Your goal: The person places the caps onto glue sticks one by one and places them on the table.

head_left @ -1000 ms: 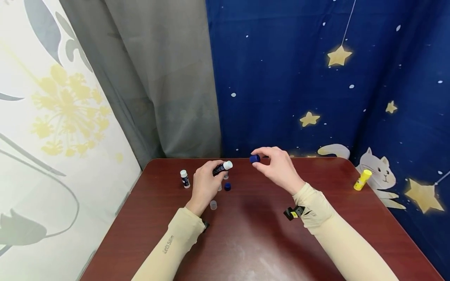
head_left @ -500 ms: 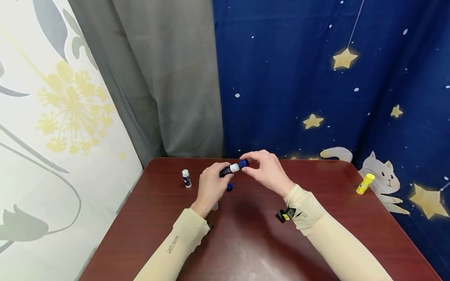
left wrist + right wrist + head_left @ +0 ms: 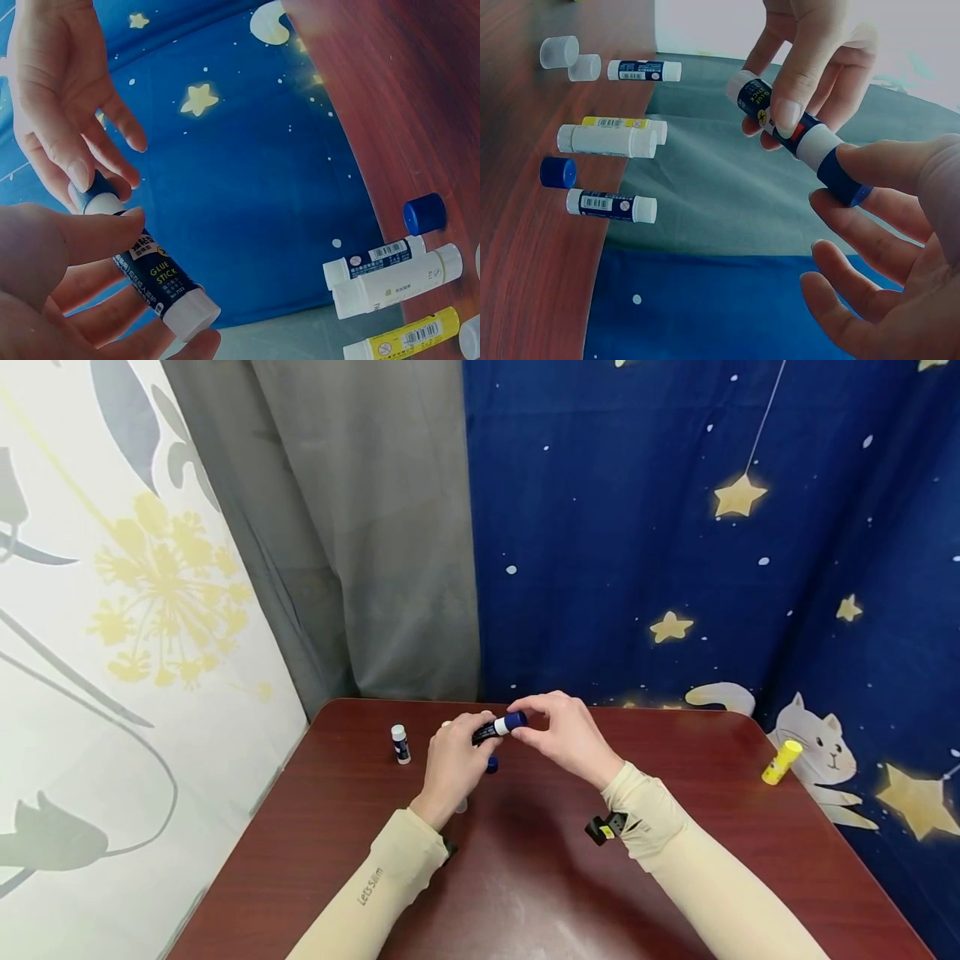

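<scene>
Presently, glue stick [image 3: 487, 732] held above far part of table [image 3: 525, 893], long axis roughly left to right. Left hand [image 3: 457, 758], fingers curled, grips it; right hand [image 3: 567, 737] pinches blue cap [image 3: 515, 721], in line at right end. Full seating: cannot tell.

Head view: left hand [image 3: 459, 758], centre, hides most of the items just behind it; only parts of a loose blue cap [image 3: 492, 766] and a clear cap [image 3: 461, 806] show. Print on the held glue stick [image 3: 486, 734] too small to read. Both sleeves [image 3: 408, 852] run off the bottom edge.

Left wrist view: right hand [image 3: 60, 82] cut by top edge, upper left; yellow glue stick [image 3: 409, 336], lower right, clipped at bottom; pale item [image 3: 478, 262] at right edge, too little to identify.

Right wrist view: yellow glue stick largely behind white glue stick [image 3: 604, 141]. Right hand covers part of the fitted blue cap [image 3: 838, 180]. Yellow scrap [image 3: 575, 1], top edge, unidentifiable.
</scene>
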`<state>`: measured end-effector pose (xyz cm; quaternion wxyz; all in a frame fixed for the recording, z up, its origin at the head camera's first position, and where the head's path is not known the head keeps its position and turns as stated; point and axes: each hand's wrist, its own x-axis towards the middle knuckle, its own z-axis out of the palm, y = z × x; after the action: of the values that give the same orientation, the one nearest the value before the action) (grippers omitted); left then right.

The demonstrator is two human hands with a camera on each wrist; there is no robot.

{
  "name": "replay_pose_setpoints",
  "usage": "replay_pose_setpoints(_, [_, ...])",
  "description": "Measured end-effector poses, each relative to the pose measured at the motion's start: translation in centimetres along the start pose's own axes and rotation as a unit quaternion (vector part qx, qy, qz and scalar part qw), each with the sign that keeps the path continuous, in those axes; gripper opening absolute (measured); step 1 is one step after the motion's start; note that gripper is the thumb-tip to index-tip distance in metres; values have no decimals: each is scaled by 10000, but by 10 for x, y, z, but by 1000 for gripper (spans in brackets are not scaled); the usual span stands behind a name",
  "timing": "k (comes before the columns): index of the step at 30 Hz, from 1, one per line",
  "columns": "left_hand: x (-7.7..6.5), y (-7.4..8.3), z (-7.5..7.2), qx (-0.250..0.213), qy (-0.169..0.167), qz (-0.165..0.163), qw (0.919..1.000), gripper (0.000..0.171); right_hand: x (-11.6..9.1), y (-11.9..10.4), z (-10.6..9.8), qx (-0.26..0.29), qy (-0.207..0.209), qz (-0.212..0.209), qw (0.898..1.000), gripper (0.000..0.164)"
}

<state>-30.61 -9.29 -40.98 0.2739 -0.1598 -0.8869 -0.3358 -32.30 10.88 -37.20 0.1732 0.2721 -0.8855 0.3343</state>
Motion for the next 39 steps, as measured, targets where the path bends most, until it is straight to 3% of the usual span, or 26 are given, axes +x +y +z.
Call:
replay_pose_setpoints(16, [-2,0,2,122,-9,185,9998,34,-5,-1,4,-92,-60,23,9999,24])
replay_pose_setpoints(39, [-4,9,1,110,63,446,9989,27,-10,-4,0,-83,13,-38,10000,24])
